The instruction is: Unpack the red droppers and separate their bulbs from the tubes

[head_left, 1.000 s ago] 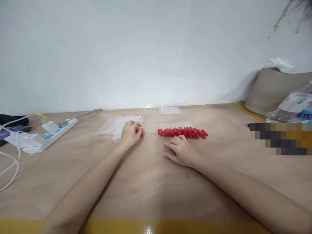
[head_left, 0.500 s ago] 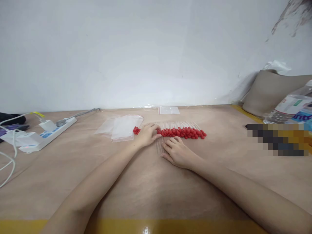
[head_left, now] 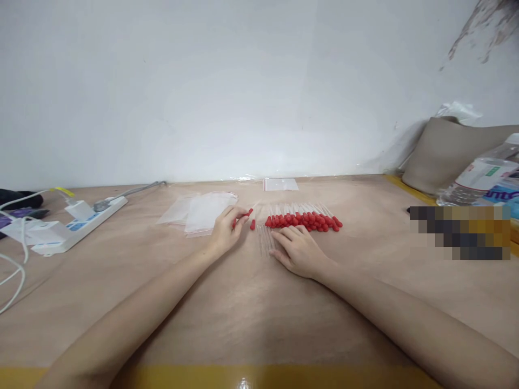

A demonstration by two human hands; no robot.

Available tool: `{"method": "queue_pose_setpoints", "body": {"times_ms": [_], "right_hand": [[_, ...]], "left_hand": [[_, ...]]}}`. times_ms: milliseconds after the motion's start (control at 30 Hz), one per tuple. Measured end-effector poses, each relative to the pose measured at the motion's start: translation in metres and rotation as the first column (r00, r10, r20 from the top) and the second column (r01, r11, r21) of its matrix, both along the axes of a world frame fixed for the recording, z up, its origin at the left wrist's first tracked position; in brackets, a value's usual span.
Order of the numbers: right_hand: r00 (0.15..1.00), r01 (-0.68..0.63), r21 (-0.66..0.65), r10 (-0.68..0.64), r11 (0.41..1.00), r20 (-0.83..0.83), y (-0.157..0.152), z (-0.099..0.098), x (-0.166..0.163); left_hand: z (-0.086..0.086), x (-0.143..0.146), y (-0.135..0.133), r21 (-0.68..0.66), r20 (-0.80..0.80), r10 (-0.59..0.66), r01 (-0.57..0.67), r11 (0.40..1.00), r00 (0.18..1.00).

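Red-bulbed glass droppers (head_left: 302, 219) lie side by side in a dense row, their pale thin stems pointing to the wall. At the row's left end, my left hand (head_left: 227, 229) is closed in a pinch on a dropper (head_left: 249, 212) by its red bulb; more red shows between the fingers. One loose dropper (head_left: 252, 224) lies just right of that hand. In front of the row, several clear glass tubes (head_left: 264, 241) point toward me. My right hand (head_left: 298, 251) rests over them, thumb and fingers apart, partly covering the tubes.
Clear zip bags (head_left: 206, 212) are stacked left of the droppers, and another bag (head_left: 280, 185) lies by the wall. A white power strip (head_left: 83, 224) with chargers and cables stands at the left. A plastic bottle (head_left: 474, 175) and a brown roll (head_left: 441, 154) stand at the right.
My left hand has moved left and slightly toward me, away from the row, with red bulbs at its fingers. A loose dropper now shows in the gap. My right hand has shifted slightly right.
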State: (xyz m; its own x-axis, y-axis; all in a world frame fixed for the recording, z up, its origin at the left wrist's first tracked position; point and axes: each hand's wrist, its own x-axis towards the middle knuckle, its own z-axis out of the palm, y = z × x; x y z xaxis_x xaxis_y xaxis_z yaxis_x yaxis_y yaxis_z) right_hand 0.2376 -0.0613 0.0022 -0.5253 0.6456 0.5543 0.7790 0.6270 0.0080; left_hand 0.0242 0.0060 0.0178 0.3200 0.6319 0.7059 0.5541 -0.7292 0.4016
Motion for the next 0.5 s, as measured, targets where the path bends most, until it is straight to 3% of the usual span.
{"method": "queue_pose_setpoints", "body": {"times_ms": [200, 367, 500], "right_hand": [[0.961, 0.106, 0.126, -0.069, 0.986, -0.269, 0.007, -0.005, 0.005], [0.986, 0.053, 0.179, -0.023, 0.982, -0.165, 0.007, -0.004, 0.004], [0.996, -0.007, 0.170, 0.022, 0.985, -0.088, 0.009, -0.004, 0.004]], "left_hand": [[-0.011, -0.018, -0.036, -0.027, -0.016, -0.145, 0.145, 0.989, 0.989], [-0.012, -0.012, -0.045, -0.085, -0.090, -0.276, 0.269, 0.960, 0.957], [-0.011, -0.010, -0.045, -0.077, -0.101, -0.295, 0.288, 0.955, 0.950]]}}
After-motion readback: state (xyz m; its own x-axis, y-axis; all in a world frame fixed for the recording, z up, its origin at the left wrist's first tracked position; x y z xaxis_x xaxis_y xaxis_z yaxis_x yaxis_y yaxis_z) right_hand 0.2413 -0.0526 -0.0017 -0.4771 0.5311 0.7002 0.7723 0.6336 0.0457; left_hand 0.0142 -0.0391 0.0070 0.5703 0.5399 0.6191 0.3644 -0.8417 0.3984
